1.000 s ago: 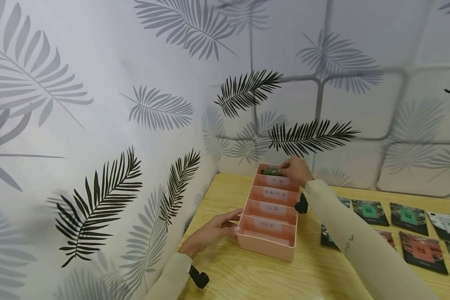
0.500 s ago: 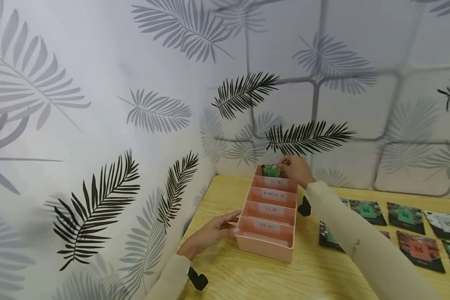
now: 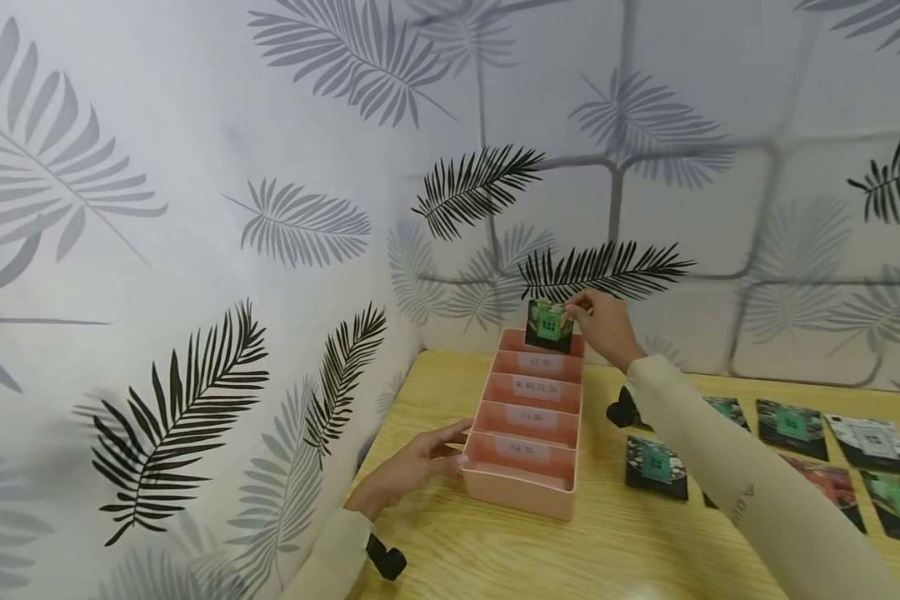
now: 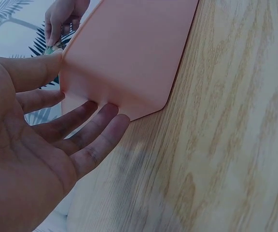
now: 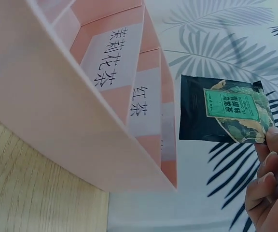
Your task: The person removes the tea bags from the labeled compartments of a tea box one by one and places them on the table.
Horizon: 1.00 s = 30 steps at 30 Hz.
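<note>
A pink divided box (image 3: 521,493) with paper labels on its dividers stands on the wooden table. Above its rear compartment my right hand (image 3: 606,327) pinches the upper corner of a dark green tea bag packet (image 3: 549,326). In the right wrist view that tea bag packet (image 5: 221,111) hangs just beyond the box's rear end, its printed front showing a green label. My left hand (image 3: 412,467) rests its fingertips on the box's left side near the front corner. The left wrist view shows those fingers (image 4: 100,145) spread and only gently bent against the pink wall.
Several flat tea packets (image 3: 656,465) lie in rows on the table (image 3: 495,558) to the right, partly behind my right sleeve (image 3: 735,475). A leaf-patterned wall (image 3: 330,167) bounds the table at the back and left.
My right hand has raised the tea bag packet from low inside the rear compartment to above it. My left hand keeps its place at the box, while the head view has shifted slightly right.
</note>
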{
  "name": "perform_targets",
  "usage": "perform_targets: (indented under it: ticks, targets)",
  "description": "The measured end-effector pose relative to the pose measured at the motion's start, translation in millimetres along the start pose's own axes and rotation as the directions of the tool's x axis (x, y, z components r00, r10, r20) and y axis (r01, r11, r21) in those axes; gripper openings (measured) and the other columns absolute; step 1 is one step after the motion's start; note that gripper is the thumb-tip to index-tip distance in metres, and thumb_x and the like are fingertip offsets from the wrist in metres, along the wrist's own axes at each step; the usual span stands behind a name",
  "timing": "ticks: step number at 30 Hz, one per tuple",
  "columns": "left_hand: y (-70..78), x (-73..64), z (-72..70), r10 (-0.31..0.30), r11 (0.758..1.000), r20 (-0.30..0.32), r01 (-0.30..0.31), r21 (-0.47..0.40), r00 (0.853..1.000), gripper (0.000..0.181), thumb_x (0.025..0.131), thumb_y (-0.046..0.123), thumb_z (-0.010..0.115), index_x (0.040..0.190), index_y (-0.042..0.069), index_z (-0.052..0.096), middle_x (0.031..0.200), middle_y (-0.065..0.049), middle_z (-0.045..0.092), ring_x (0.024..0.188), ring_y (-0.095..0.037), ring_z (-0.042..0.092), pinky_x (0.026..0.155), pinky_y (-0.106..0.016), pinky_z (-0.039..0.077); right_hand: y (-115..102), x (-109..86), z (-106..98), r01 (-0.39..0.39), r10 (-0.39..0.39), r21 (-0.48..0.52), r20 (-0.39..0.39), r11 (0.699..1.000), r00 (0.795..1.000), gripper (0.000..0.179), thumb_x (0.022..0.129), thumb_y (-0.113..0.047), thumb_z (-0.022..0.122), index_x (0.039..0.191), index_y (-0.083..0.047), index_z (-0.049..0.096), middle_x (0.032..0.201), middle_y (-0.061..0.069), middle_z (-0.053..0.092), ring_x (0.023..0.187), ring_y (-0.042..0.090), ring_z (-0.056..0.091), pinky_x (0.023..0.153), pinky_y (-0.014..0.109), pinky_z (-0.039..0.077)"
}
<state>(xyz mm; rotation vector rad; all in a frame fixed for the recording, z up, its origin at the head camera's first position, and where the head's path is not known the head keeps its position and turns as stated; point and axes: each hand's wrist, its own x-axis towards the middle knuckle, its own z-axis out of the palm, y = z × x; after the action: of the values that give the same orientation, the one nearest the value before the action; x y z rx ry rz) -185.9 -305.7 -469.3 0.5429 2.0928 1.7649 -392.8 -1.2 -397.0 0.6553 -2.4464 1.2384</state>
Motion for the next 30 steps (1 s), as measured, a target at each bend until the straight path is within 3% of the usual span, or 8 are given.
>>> perform_targets:
  ticks: [9,22,30]
  targets:
    - [-0.1,0.1,0.2,0.005,1.000,-0.005,-0.005,0.002,1.000,0.062,0.099,0.016,0.054,0.153,0.015,0.023,0.144,-0.016,0.040,0.124,-0.041,0.044,0.092,-0.059,0.044,0.7,-7.0,-23.0,-0.010,0.010,0.002,-0.004,1.000,1.000,0.018,0.098,-0.025,0.056,0.105,-0.011,0.065,0.091,0.005,0.064,0.069,0.020,0.054,0.057,0.038,0.042]
    - [0.1,1.7,2.1,-0.007,1.000,-0.007,0.007,0.013,1.000,0.060,0.099,0.013,0.053,0.153,0.014,0.025,0.144,-0.018,0.040,0.125,-0.040,0.045,0.091,-0.056,0.046,-0.6,-36.4,-49.9,0.049,-0.048,-0.008,0.077,0.999,0.996,0.019,0.098,-0.028,0.055,0.105,-0.012,0.064,0.090,0.004,0.065,0.073,0.018,0.056,0.057,0.037,0.043]
    - [1.6,1.0,3.2,-0.019,1.000,-0.003,0.019,-0.013,1.000,0.062,0.099,0.014,0.054,0.153,0.014,0.023,0.145,-0.018,0.039,0.126,-0.043,0.042,0.092,-0.060,0.043,5.0,-57.7,-65.3,0.033,-0.031,-0.010,0.102,0.999,0.994,0.019,0.098,-0.029,0.055,0.105,-0.014,0.063,0.091,0.002,0.063,0.076,0.017,0.057,0.061,0.037,0.044]
